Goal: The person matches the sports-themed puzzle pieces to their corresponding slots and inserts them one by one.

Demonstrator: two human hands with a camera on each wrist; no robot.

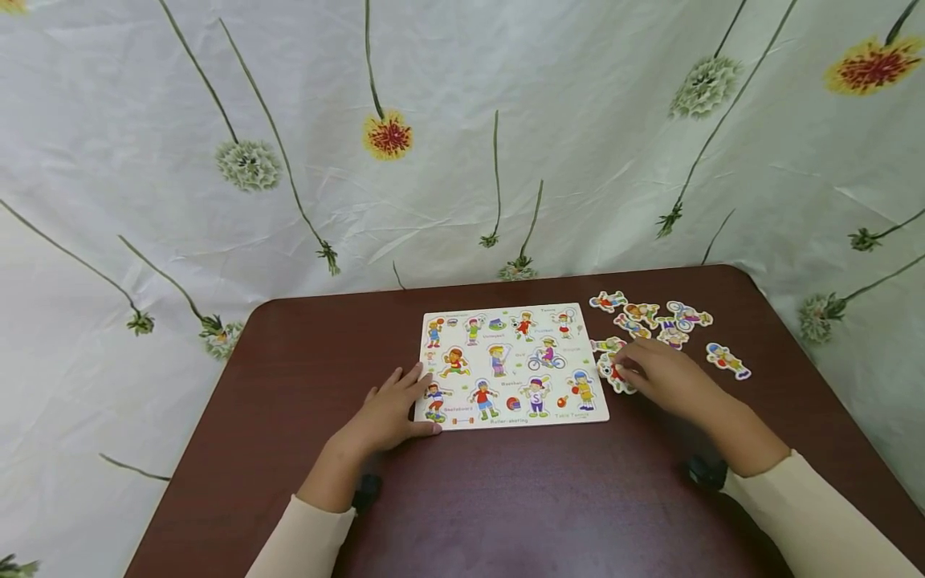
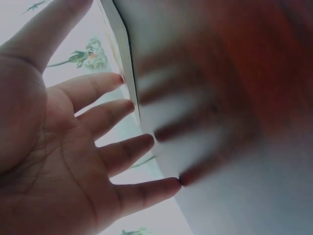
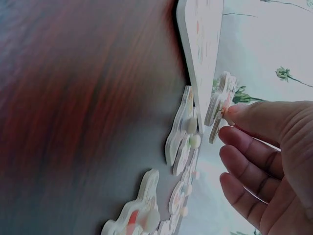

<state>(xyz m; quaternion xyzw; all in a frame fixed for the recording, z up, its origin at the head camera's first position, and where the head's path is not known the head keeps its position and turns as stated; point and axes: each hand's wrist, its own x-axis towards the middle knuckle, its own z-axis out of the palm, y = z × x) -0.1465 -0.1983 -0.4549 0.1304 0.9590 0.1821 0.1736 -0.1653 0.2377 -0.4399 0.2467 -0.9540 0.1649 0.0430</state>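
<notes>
A white wooden puzzle board (image 1: 585, 353) printed with children playing sports lies on the table. My left hand (image 1: 390, 413) rests at the board's left edge, fingers spread and thumb by the near corner. In the left wrist view its straight fingertips (image 2: 128, 105) meet the edge and the tabletop. At the board's right side, my right hand (image 1: 672, 377) pinches a puzzle piece (image 3: 222, 100) between thumb and forefinger. The other fingers are loosely bent. From above, the fingers partly cover that piece, and its picture is hard to make out.
Several loose knobbed pieces, among them a bicycle piece (image 1: 689, 315), lie right of the board. One piece (image 1: 727, 361) sits apart toward the table's right edge. A flowered cloth (image 1: 448, 201) hangs behind the dark brown table (image 1: 506, 498).
</notes>
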